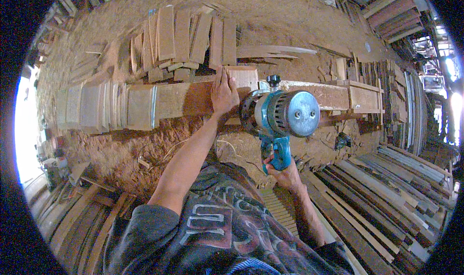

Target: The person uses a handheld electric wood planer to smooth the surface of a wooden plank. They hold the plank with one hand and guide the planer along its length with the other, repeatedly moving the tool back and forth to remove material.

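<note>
A teal power router (274,111) with a round silver motor cap and a black knob sits over the right part of a long wooden bench. My right hand (287,175) is closed around its teal handle, below the motor. My left hand (225,94) lies with fingers stretched out on a short wooden board (245,75), just left of the router. That board rests on the bench top (181,98). The router's body hides its base and bit, and where they meet the wood.
Several boards (141,106) stand in a row on the bench's left end. Beyond the bench, cut boards (181,36) are stacked on the dusty ground. Long planks (372,193) lie at lower right, and more timber (87,217) at lower left. A pale cord (176,147) trails below the bench.
</note>
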{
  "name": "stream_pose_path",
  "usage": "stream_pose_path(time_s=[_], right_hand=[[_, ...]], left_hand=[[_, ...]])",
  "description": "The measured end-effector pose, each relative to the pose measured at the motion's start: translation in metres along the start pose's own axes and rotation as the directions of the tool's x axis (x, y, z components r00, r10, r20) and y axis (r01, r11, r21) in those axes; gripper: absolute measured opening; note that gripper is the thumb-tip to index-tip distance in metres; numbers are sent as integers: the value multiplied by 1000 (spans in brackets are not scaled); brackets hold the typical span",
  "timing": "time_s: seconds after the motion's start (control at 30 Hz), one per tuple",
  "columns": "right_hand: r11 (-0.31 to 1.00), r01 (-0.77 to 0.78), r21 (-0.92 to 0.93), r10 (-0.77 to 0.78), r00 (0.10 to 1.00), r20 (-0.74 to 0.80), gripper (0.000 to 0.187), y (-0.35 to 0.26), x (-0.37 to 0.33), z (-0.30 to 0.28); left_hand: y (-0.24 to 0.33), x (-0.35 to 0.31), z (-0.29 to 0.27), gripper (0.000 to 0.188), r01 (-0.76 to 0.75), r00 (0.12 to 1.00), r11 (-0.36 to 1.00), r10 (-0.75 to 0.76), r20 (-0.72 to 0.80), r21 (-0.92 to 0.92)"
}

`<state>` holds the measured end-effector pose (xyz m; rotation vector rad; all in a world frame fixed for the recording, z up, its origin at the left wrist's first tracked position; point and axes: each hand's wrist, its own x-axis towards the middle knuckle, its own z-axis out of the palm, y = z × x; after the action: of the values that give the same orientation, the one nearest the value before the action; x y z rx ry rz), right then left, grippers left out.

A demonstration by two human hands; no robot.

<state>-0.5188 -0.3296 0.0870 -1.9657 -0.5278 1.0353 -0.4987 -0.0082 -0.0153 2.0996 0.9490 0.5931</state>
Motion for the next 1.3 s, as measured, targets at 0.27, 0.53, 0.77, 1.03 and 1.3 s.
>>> stream_pose_path(time_s=[0.27, 0.53, 0.77, 1.03, 1.3], right_hand=[[997, 14, 72, -14, 1000, -1, 35, -8, 13, -5], [986, 102, 131, -96, 994, -49, 36, -39, 50, -11], [997, 52, -59, -59, 991, -123, 31, -59, 101, -18], [987, 156, -40, -161, 971, -174, 10, -80, 151, -14], [861, 331, 386, -247, 936, -251, 10, -72, 173, -2]], left_hand=[[-8, -2, 9, 58, -30, 999, 999, 30, -21, 28], [-11, 2, 4, 55, -180, 977, 984, 180, -113, 6], [-9, 0, 8, 51, -120, 983, 990, 129, -129, 73], [-8, 2, 6, 53, -56, 996, 998, 58, -68, 35], [-7, 3, 6, 53, 62, 998, 985, -65, 18, 162]])
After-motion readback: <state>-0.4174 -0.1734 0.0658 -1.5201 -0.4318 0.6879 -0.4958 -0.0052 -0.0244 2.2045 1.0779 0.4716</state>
